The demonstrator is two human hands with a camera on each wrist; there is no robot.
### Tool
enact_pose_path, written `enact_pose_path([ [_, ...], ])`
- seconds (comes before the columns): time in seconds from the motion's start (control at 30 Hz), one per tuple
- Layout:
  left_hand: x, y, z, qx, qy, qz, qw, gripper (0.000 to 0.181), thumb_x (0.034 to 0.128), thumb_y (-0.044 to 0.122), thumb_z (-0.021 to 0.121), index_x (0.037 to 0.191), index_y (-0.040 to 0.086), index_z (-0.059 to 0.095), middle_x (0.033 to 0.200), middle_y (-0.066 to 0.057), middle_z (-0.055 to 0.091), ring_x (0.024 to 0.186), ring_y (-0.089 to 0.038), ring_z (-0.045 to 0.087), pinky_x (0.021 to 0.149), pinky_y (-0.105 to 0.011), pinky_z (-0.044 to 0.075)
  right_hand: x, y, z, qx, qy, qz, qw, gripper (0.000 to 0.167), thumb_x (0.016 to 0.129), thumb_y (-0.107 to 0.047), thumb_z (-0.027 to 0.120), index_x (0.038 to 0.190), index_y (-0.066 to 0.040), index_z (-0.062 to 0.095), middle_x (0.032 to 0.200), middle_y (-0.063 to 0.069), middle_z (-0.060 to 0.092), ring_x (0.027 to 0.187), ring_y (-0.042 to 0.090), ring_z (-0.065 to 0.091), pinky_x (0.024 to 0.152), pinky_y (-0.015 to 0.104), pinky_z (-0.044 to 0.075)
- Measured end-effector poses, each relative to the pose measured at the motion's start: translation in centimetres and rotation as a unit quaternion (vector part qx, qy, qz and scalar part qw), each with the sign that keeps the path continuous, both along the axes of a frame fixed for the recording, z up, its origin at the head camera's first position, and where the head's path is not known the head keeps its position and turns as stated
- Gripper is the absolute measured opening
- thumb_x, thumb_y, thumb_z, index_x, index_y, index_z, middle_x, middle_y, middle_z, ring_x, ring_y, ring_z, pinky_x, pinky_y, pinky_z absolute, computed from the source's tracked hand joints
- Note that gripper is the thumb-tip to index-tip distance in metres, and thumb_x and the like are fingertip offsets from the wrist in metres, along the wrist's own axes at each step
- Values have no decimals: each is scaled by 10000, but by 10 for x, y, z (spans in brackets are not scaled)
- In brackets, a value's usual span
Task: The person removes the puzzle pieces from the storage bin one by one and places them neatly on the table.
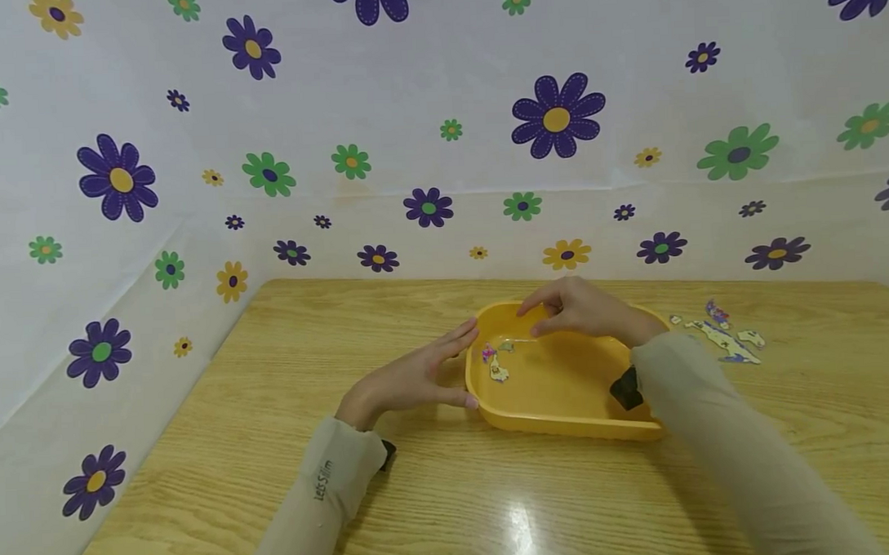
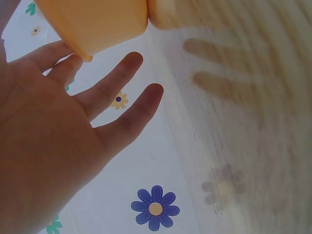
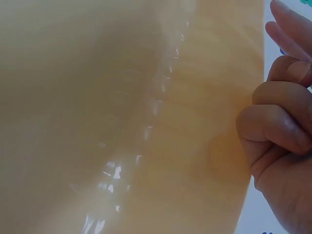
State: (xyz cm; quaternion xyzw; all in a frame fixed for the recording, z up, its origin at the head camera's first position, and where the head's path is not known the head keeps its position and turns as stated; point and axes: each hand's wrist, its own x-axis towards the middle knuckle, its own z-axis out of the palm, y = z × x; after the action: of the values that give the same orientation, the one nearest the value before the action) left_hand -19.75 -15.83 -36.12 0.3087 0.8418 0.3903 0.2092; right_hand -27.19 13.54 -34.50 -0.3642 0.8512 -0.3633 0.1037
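A yellow plastic tray [image 1: 567,427] stands on the wooden table. My left hand [image 1: 411,377] lies at its left end, its spread, fairly straight fingers touching the rim; in the left wrist view, two fingers of the left hand [image 2: 63,112] stretch free below the tray [image 2: 105,24]. Over the tray's far side hovers my right hand [image 1: 578,309], thumb and index finger apart with nothing visible between them. The right wrist view shows the right hand's [image 3: 278,117] other fingers curled. Small flat cutouts lie inside the tray's left end, including a pale one [image 1: 497,369] and a pink-purple one [image 1: 488,353].
Right of the tray, several more flat cutouts [image 1: 722,340], pale and purple, lie on the wooden table [image 1: 423,507]. A white sheet with printed flowers [image 1: 467,81] hangs behind and along the left side. The right sleeve [image 1: 714,415] crosses the tray's right end.
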Motion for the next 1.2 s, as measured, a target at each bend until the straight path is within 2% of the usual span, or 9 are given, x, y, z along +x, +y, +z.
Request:
enact_pose_path([
  [0.33,0,1,1,-50,57,-7,10000,966,909,268,794,1629,113,170,1700,18,17,1544,-207,32,1227,-482,134,-3,-7,-11,111,-23,151,9998,281,866,-27,781,1130,55,732,551,-77,381,504,72,316,501,216,260],
  [0.57,-2,1,-1,-52,81,-5,10000,960,906,260,797,1626,99,181,1705,-32,22,1545,-219,38,1225,-490,139,-1,-14,-16,256,-147,256,9992,291,873,-32,768,1140,70,718,560,-81,364,519,86,318,513,222,260],
  [0.77,-1,1,-3,-29,71,12,10000,977,899,271,803,1628,107,173,1704,-23,20,1544,-203,29,1227,-479,129,1,-17,-24,654,-325,309,9969,351,930,-84,731,1239,73,676,614,-50,418,546,94,369,524,219,291],
  [0.87,-1,0,-3,-42,96,46,9999,981,894,282,807,1628,112,178,1704,-16,23,1543,-192,29,1228,-468,129,0,-17,-27,795,-199,389,9959,392,943,-109,725,1290,59,655,733,3,537,598,114,414,557,237,337],
  [0.97,-1,0,-2,-46,134,83,9999,978,890,287,810,1626,112,190,1704,-14,28,1543,-191,35,1228,-466,132,0,-18,-29,887,-107,433,9951,410,953,-122,713,1323,38,643,1016,103,682,725,154,507,651,277,438],
  [1.03,-1,0,-2,-52,118,95,9999,976,891,283,809,1626,114,191,1704,-7,28,1543,-190,36,1228,-465,132,-1,-18,-32,982,-49,486,9940,415,961,-129,702,1339,27,635,1227,157,673,841,199,565,747,329,502],
  [1.13,0,0,-1,-56,92,78,9999,969,896,274,805,1626,110,190,1704,-13,27,1544,-199,35,1228,-469,131,-1,-19,-35,1044,45,587,9928,406,968,-125,693,1339,30,633,1343,198,631,988,258,633,891,411,553],
  [1.2,-1,1,0,-87,104,63,9999,967,898,271,802,1626,108,187,1703,-15,27,1544,-200,36,1228,-462,133,-1,-20,-36,1012,106,632,9928,378,963,-103,696,1311,36,650,1320,191,648,977,250,644,886,403,561],
])
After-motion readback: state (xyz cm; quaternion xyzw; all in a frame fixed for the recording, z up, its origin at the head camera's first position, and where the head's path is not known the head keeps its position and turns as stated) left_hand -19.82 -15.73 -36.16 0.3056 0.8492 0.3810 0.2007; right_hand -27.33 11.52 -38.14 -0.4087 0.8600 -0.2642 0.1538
